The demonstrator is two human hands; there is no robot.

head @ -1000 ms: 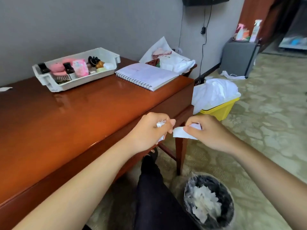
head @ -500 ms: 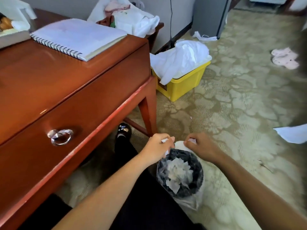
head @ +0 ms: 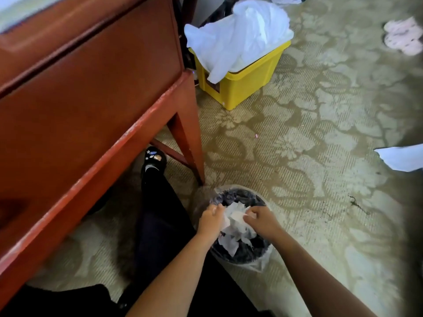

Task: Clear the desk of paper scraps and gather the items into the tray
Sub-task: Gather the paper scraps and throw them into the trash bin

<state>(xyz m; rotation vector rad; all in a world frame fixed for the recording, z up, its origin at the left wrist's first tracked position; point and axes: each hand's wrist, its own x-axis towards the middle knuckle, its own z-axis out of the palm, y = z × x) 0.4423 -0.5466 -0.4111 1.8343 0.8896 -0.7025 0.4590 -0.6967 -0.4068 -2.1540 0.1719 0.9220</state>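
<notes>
Left hand (head: 209, 221) and right hand (head: 263, 221) pinch torn white paper scraps (head: 235, 219) above the round black plastic-lined wastebasket (head: 242, 195) at 6 o'clock, so pieces drop inside.

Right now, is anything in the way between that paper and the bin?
Nothing visible. The left hand and right hand hold the paper scrap right over the open waste bin.

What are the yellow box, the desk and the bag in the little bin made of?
The yellow box looks like hard plastic: smooth, evenly coloured, moulded rim. The desk seems wood with glossy reddish-brown varnish, scuffed pale along its lower edge. The bin bag is probably thin clear plastic film: crinkled and see-through.
</notes>
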